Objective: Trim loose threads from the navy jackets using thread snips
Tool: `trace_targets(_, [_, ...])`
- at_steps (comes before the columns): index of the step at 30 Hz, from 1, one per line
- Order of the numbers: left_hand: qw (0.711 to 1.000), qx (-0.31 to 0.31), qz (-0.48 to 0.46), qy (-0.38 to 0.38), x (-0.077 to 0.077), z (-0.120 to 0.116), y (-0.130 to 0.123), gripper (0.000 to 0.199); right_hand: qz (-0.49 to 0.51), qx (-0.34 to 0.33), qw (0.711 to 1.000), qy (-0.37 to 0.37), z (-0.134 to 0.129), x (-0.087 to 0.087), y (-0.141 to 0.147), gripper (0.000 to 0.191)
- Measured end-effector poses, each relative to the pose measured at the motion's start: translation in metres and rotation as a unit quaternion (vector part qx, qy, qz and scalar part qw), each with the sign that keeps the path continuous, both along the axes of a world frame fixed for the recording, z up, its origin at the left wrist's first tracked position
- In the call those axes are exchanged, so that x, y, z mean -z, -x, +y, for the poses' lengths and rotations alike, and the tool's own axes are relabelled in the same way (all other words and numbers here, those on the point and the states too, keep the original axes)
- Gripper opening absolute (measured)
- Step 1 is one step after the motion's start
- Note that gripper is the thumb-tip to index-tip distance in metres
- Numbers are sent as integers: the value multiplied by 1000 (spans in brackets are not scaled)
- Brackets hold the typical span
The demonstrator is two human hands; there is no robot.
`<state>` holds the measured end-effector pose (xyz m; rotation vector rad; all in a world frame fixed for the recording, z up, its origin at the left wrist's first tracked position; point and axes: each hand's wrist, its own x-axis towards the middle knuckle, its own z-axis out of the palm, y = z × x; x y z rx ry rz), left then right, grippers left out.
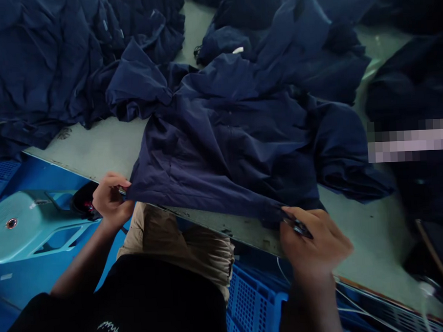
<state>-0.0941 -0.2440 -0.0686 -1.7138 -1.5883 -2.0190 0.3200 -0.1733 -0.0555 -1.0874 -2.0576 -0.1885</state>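
Observation:
A dark navy garment [220,141] lies spread over the pale table, its lower edge stretched between my hands. My left hand [113,197] pinches the garment's left lower corner, with a small metallic item partly visible between the fingers. At the right lower part of the hem, my right hand [314,235] is closed on the cloth and also has a small dark metallic tool [298,227] in its grip. One rolled sleeve [353,150] rests on the table to the right.
More navy garments [37,61] are heaped at the back left and back right. The table's [92,147] front edge runs in front of me. A turquoise stool [26,223] stands at the left, a blue crate [253,301] below. Cables hang at the lower right.

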Motion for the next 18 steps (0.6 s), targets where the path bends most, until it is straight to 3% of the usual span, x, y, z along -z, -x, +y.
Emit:
trace_targets(4, [998, 22, 53, 19, -2, -6, 1, 14, 4, 4, 998, 63, 2, -1, -7, 21])
trace_targets(12, [986, 69, 136, 64, -6, -16, 12, 21, -5, -8, 997, 70, 3, -5, -6, 17])
trace_targets(15, [978, 43, 183, 92, -7, -20, 9, 21, -5, -13, 997, 77, 0, -11, -3, 20])
trace_targets(18, [958, 3, 264, 110, -7, -25, 1, 32, -16, -30, 995, 93, -8, -25, 2, 26])
